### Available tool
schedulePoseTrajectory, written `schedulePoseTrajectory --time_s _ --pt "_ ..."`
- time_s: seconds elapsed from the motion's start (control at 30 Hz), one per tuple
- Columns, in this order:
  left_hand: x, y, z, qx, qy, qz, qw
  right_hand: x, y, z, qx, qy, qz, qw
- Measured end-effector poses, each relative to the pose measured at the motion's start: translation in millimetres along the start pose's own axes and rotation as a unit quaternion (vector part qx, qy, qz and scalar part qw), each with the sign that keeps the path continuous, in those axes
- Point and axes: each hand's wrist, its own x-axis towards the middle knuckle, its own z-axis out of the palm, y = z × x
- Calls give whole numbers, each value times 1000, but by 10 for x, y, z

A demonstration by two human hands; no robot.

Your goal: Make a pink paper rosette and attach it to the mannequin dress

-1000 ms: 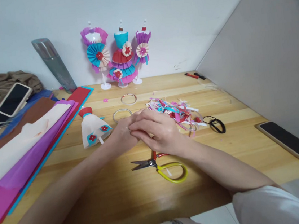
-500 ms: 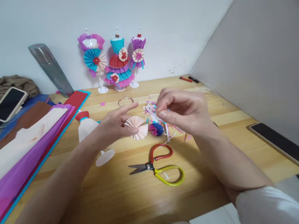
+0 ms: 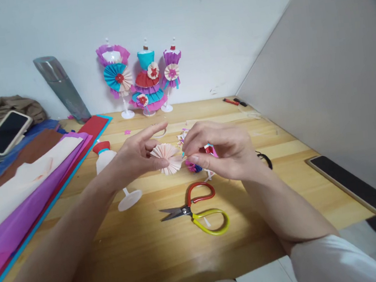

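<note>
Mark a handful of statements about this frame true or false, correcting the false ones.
1. The left hand holds a pale pleated paper fan. True.
2. The right hand grips the scissors. False: they lie on the table.
3. The scissors' blades are closed together. False: they are slightly open.
4. Three decorated dress forms stand near the wall. True.
5. The bottle is to the right of those three forms. False: it leans to their left.

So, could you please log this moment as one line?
left hand: holds pale pink pleated paper rosette | right hand: pinched close beside rosette, contact unclear | light wooden table: open red-and-yellow-handled metal scissors
</note>
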Motion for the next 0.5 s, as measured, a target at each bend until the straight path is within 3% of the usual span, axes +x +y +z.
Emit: schedulePoseTrajectory --time_s 0.1,0.27,0.43,0.5 --pt "6 27 -20 -40 -22 -50 998 -12 -14 49 -1 -16 12 1000" --pt "22 33 -52 -72 23 -46 996 -34 -25 85 -21 -50 24 998" --pt "15 49 -45 -57 15 -38 998 -58 16 74 -26 44 23 998" --pt "4 67 -38 -54 5 -35 998 -58 44 68 -68 51 -4 996"
